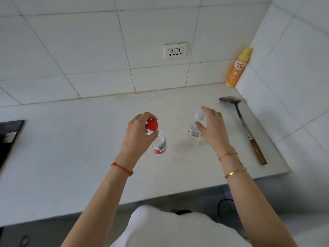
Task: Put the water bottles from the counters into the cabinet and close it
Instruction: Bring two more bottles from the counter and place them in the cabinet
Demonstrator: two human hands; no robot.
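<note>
Your left hand (140, 132) is closed around the neck of the red-capped bottle (159, 143), fingers and thumb pinching just under the cap. Your right hand (211, 127) wraps the top of the white-capped bottle (194, 135), fingers curled over its shoulder. Both bottles stand on the counter (89, 148) beneath your hands, well apart from each other; whether either has left the surface is hard to tell.

Both look like thin clear plastic, so expect soft walls that dent under a squeeze and may be slick. The necks are the stiff part, so that grip seems sound. How full they are is unclear, so judge the weight as you lift; a full one will swing from the neck.

Beyond your right hand lies a ladle (243, 129), and past it a yellow detergent bottle (238, 68) stands in the corner. No cabinet shows anywhere, and a dark object (8, 138) far to your left is cut off by the frame.
</note>
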